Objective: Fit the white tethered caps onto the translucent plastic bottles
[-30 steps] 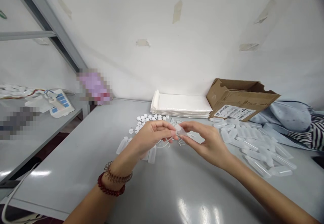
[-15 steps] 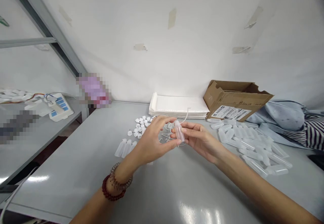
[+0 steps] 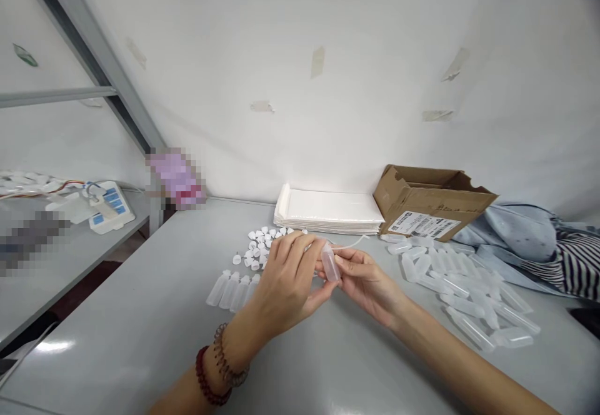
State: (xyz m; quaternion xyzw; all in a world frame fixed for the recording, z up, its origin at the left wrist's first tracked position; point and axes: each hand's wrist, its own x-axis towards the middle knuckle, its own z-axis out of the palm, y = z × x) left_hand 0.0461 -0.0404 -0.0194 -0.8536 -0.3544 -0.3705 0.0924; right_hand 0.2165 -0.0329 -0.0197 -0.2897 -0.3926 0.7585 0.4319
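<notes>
While left fingers (image 3: 304, 252) span its length | bottle (image 3: 330, 265) tilted | right fingers (image 3: 352, 267) alongside

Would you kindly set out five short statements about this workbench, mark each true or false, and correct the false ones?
1. The left hand and right hand are both at one small translucent bottle. True.
2. The dark red band is worn on the right wrist. False: the dark red band is on the left wrist.
3. The cardboard box stands to the right of the stack of white envelopes. True.
4. The loose bottles at the right stand upright. False: those loose bottles lie on their sides.
5. Small white caps lie beyond the left hand. True.
</notes>
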